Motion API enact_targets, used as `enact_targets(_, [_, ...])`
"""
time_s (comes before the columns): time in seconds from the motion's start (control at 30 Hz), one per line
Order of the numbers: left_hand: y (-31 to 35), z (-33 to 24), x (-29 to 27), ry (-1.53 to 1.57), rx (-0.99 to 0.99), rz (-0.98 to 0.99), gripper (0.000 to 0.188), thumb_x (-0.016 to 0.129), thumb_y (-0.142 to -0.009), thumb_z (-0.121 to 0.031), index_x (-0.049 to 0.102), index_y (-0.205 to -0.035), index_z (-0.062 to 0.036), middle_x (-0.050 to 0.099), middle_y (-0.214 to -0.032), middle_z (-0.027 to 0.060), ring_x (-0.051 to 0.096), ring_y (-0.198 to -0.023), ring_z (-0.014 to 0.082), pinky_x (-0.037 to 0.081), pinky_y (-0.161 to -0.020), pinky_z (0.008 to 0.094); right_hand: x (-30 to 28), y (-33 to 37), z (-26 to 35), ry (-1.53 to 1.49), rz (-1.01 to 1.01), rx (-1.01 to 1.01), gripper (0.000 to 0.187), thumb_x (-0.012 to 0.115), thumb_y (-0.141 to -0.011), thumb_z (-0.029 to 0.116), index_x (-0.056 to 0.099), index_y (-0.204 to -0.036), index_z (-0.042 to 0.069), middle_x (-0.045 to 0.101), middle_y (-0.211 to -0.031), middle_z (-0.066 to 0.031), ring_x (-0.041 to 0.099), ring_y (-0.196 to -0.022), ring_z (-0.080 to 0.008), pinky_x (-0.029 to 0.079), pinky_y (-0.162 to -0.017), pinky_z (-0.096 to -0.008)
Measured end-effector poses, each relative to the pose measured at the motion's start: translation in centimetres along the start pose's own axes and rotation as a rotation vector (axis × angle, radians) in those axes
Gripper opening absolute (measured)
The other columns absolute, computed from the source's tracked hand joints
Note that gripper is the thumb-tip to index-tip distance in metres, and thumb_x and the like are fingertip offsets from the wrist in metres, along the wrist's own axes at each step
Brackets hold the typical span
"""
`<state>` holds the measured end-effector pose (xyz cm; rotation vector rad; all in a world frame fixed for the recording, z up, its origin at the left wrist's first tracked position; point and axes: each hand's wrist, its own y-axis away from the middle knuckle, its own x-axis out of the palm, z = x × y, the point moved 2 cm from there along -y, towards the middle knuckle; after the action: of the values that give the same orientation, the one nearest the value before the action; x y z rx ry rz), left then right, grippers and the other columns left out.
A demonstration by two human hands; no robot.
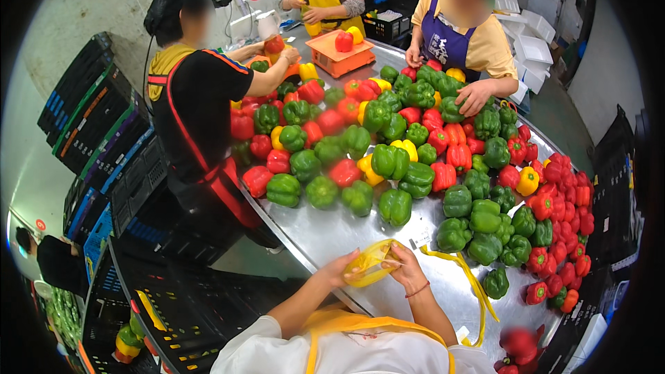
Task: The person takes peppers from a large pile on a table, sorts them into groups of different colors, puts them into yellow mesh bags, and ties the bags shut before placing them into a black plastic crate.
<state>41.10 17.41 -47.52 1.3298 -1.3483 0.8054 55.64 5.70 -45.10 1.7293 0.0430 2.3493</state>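
Near the metal table's front edge, both my hands hold a thin, see-through yellow mesh bag (369, 264), stretched out between them. My left hand (338, 269) is closed on its left end. My right hand (407, 270), with a red string at the wrist, pinches its right end. No pepper shows clearly inside the bag. Just right of my right hand, long yellow mesh strips (474, 284) trail over the table toward me. Beyond my hands lie green bell peppers (395, 207), with red bell peppers (561, 201) heaped at the right and some yellow peppers (528, 181) among them.
The metal table (305, 225) carries the pepper pile. An orange scale (339, 52) stands at its far end. A co-worker in black (208, 90) works at the left, one in a purple apron (450, 41) across, another farther back. Black crates (180, 298) stand at my left.
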Motion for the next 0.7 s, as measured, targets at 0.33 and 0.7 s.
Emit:
enact_targets(0.33, [0.0,-9.2,5.1,-0.226,0.267,-0.169,0.014,0.048,-0.088,-0.019,0.05,-0.095,-0.0059,0.041,-0.058,-0.0034,0.035,-0.043,0.0054,0.029,-0.04,0.0181,3.2,-5.4,0.9,0.113,-0.245,0.032,0.018,0.049,-0.088,0.019,0.053,-0.099,0.005,0.057,-0.081,-0.0044,0.052,-0.063,-0.0123,0.042,-0.051,-0.0254])
enact_targets(0.7, [-0.5,-8.0,0.5,-0.103,0.203,-0.265,0.012,0.049,-0.088,-0.022,0.049,-0.093,-0.0107,0.04,-0.057,-0.0046,0.036,-0.043,0.006,0.03,-0.04,0.0198,-1.8,-6.1,-1.7,-0.038,-0.1,0.17,0.018,0.048,-0.087,0.014,0.051,-0.101,0.004,0.054,-0.076,-0.0035,0.042,-0.048,-0.0078,0.036,-0.046,-0.0216])
